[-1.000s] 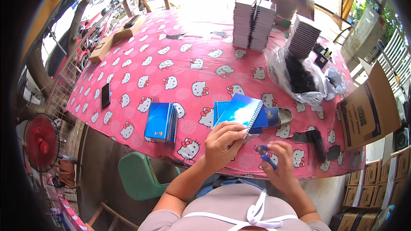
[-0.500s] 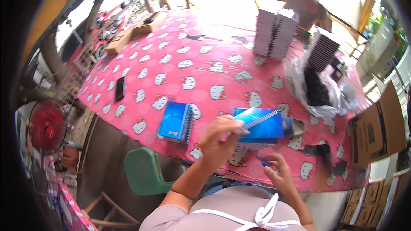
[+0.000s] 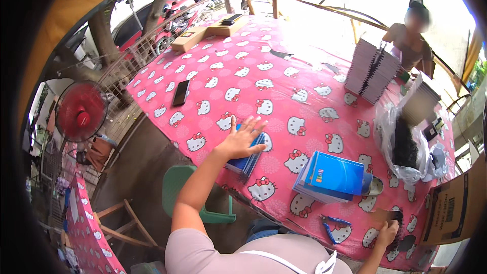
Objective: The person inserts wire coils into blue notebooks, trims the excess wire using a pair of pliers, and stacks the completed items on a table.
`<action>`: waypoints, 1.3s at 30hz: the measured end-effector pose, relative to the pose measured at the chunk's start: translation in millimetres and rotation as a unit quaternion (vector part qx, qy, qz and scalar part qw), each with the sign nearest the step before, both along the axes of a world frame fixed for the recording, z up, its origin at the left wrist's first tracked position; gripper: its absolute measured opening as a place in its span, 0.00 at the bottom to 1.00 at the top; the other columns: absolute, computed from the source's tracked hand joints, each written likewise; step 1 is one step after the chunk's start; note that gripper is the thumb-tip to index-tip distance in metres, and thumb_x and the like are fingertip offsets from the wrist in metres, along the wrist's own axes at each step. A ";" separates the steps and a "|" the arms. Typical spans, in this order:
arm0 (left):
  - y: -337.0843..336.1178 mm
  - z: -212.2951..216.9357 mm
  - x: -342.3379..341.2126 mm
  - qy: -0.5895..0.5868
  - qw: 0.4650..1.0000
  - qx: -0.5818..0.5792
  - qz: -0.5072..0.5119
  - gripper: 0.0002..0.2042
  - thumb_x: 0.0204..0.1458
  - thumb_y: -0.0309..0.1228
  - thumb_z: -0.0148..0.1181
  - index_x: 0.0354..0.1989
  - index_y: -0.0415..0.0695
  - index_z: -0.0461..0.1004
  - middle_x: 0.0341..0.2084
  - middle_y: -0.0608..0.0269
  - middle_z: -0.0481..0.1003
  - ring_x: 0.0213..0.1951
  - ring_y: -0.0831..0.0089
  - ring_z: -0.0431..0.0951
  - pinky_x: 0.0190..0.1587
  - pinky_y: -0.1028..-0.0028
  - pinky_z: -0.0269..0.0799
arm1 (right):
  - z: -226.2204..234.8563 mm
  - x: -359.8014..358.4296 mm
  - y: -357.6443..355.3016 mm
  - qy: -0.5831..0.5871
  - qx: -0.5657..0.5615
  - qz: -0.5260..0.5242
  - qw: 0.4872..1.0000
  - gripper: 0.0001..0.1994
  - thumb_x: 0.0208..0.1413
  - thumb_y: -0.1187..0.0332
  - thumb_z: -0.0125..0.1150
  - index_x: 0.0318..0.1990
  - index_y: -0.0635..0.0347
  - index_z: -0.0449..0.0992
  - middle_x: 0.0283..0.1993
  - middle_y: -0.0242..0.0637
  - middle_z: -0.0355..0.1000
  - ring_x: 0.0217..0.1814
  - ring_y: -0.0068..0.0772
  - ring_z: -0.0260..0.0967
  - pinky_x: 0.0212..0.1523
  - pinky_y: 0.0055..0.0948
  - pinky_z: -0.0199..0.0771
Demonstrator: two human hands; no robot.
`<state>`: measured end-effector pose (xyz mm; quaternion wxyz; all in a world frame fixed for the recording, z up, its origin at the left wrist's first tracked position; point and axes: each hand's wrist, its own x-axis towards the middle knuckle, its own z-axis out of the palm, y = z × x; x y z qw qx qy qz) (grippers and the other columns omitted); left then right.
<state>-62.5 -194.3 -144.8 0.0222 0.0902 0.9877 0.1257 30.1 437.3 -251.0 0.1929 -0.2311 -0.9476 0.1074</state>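
my left hand [image 3: 242, 139] lies flat, fingers spread, on the small stack of blue spiral notebooks [image 3: 247, 158] near the table's [image 3: 264, 66] front edge, so i judge i'm setting one down there. my right hand [image 3: 388, 233] closes on dark binding coils [image 3: 398, 226] by the pliers [image 3: 331, 226]. next likely needs squaring the stack. its long axis runs away from me, spirals at the near-right side.

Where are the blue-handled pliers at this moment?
In the head view, the blue-handled pliers lie near the table's front edge, below the blue notebook stack and just left of the right hand.
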 end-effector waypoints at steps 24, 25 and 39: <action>209.8 122.8 16.8 0.138 0.942 0.232 -0.199 0.09 0.44 0.27 0.68 0.35 0.48 0.80 0.34 0.60 0.80 0.43 0.66 0.79 0.56 0.55 0.60 | 183.9 -22.5 -146.5 0.010 -0.545 0.388 0.743 0.23 0.51 0.81 0.63 0.57 0.63 0.70 0.33 0.35 0.75 0.34 0.20 0.72 0.36 0.19 0.72; 211.6 118.4 23.1 0.211 0.935 0.203 -0.200 0.09 0.44 0.27 0.68 0.35 0.50 0.80 0.35 0.61 0.80 0.46 0.66 0.78 0.60 0.51 0.55 | 192.0 -21.5 -154.0 -0.056 -0.607 0.409 0.679 0.26 0.52 0.81 0.63 0.60 0.62 0.68 0.33 0.35 0.75 0.34 0.20 0.72 0.37 0.20 0.72; 224.9 94.3 41.3 0.302 0.895 0.312 -0.105 0.12 0.37 0.29 0.73 0.33 0.47 0.81 0.29 0.67 0.78 0.37 0.68 0.73 0.43 0.67 0.65 | 218.3 -36.5 -182.8 0.167 -0.263 0.444 0.840 0.13 0.44 0.80 0.67 0.40 0.59 0.81 0.34 0.38 0.73 0.33 0.31 0.73 0.32 0.26 0.73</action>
